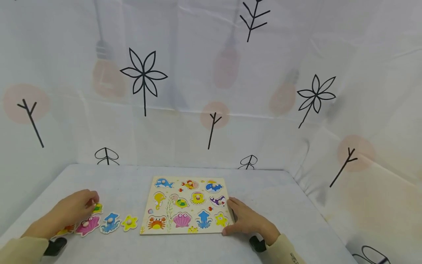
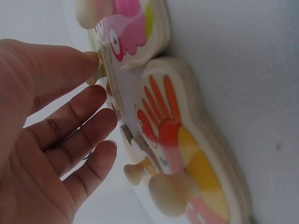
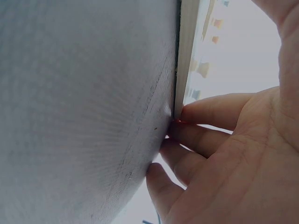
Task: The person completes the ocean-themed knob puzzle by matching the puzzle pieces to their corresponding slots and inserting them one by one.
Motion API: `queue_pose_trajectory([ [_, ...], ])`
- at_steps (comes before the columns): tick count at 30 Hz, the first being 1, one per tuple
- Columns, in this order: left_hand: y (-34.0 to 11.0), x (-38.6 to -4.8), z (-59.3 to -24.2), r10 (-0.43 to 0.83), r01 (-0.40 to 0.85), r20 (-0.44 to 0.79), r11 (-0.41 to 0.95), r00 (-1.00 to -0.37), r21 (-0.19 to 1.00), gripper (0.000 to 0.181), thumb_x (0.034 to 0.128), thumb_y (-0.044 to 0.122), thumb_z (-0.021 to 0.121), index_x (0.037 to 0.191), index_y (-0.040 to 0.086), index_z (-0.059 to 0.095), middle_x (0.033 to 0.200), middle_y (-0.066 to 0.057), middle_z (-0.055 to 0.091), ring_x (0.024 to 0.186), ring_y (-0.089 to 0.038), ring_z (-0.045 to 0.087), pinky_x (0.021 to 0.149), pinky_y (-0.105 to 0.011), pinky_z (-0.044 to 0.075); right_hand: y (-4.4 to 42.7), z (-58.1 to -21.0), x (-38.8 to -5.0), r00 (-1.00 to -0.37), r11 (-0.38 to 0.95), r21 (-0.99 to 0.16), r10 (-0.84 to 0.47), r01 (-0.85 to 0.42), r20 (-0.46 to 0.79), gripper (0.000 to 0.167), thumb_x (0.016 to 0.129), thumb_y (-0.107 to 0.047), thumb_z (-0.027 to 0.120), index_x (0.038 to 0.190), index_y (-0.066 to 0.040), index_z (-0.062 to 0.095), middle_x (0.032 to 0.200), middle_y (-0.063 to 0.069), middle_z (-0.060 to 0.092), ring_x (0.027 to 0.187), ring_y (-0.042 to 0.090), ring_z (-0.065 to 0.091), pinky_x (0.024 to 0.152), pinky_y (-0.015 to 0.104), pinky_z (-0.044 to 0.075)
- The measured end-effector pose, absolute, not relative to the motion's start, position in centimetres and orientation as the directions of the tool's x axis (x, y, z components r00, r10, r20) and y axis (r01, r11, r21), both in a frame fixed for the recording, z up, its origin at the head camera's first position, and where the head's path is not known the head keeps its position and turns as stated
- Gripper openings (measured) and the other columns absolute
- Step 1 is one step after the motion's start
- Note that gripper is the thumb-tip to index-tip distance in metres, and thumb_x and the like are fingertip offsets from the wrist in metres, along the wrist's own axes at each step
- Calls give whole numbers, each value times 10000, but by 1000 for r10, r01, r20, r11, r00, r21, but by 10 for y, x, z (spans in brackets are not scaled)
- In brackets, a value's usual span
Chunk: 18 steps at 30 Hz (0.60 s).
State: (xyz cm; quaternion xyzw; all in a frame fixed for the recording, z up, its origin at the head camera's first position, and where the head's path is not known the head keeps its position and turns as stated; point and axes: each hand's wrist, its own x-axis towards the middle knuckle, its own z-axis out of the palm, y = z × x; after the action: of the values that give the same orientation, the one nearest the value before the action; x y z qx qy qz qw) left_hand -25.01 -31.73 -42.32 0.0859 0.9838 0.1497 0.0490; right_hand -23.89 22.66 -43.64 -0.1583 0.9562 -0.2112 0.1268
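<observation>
My left hand (image 1: 76,207) is over loose puzzle pieces left of the board. Its thumb and index finger pinch at a small piece seen edge-on in the left wrist view, apparently the green turtle piece (image 1: 97,208); the grip is partly hidden. Close by lie a pink shell piece (image 1: 92,224) and a crab piece (image 2: 180,135), both knobbed. A blue squid piece (image 1: 110,223) and a yellow starfish piece (image 1: 129,222) lie further right. My right hand (image 1: 246,219) rests against the right edge of the wooden puzzle board (image 1: 168,233), thumb at its near corner, fingers fairly straight.
Knobbed pieces sit in the board's upper part, among them a blue whale (image 1: 211,187), a yellow octopus (image 1: 197,198) and an orca (image 1: 217,201). The white tabletop (image 1: 188,251) meets printed cloth walls (image 1: 184,135) at the back and sides.
</observation>
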Motion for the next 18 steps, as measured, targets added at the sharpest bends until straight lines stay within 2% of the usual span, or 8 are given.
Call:
queue_pose_trajectory([
  [18, -312, -247, -422, 187, 164, -51, 940, -981, 298, 116, 843, 126, 676, 943, 92, 627, 793, -13, 507, 724, -178, 474, 663, -364, 452, 227, -433, -238, -913, 849, -458, -373, -262, -168, 1109, 631, -602, 789, 1469, -44, 324, 1529, 155, 257, 1393, 365, 247, 1072, 568, 243],
])
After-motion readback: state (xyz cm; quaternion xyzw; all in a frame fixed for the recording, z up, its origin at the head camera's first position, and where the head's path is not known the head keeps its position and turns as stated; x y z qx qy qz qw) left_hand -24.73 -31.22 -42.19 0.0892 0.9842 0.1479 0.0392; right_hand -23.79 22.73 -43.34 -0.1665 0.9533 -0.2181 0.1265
